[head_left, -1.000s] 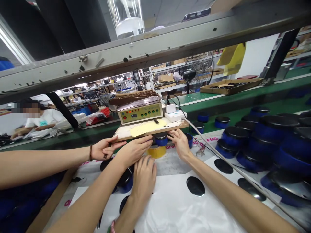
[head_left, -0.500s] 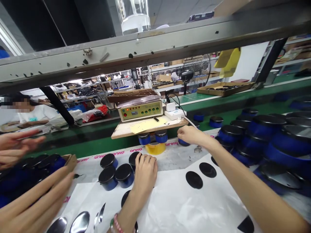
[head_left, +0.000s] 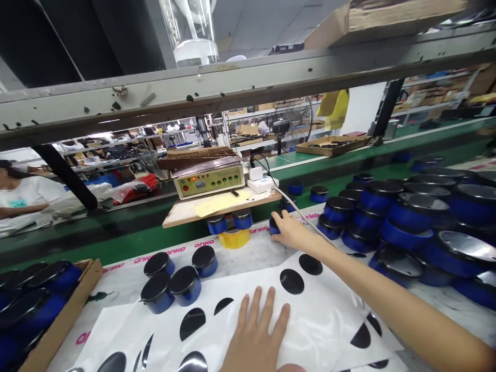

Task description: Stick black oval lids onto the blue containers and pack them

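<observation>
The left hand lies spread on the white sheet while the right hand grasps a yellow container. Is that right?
Not quite: the head view shows the right hand grasping a blue container, not a yellow one. The left hand does lie spread on the white sheet.

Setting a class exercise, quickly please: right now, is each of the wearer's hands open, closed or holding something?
Left hand: open, fingers spread on the white sheet.
Right hand: closed around a blue container.
</observation>
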Demonstrator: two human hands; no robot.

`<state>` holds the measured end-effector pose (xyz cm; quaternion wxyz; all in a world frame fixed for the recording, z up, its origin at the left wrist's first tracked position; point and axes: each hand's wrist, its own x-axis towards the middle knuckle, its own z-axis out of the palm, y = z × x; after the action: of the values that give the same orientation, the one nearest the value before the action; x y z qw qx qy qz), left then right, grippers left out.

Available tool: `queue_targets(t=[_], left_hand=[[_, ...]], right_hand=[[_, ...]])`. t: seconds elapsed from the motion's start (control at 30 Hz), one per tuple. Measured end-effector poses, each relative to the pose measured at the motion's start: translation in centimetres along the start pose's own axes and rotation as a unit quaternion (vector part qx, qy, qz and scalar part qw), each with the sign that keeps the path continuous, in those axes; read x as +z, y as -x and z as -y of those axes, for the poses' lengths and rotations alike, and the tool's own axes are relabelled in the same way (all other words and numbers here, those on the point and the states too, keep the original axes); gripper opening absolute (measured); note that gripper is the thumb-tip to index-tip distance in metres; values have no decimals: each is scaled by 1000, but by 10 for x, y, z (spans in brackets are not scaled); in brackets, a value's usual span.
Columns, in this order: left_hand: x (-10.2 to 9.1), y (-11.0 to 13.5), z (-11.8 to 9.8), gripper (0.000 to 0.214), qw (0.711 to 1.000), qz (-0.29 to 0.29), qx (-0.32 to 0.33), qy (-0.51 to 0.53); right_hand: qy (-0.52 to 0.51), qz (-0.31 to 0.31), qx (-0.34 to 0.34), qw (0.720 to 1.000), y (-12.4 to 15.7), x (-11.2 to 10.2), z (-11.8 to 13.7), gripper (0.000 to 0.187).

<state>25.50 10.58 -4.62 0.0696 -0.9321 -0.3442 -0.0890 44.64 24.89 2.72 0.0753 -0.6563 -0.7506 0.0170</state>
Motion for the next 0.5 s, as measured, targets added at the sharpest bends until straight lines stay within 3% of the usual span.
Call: queue_targets(t=[0.1,0.27,0.37,0.5], left_hand=[[6,11,14,80,994,-57,56,-72],[-2,12,32,80,977,-98,98,-163],[2,9,33,82,966,-112,143,-184],[16,10,27,66,975,-123,72,-169]], right_hand=[[10,8,-18,1000,24,-10,0,56],[-4,26,-81,996,67,-19,-12,49],[-48,2,-100,994,88,-22,-19,47],[-111,-41,-83,989,103,-40,-34,48]])
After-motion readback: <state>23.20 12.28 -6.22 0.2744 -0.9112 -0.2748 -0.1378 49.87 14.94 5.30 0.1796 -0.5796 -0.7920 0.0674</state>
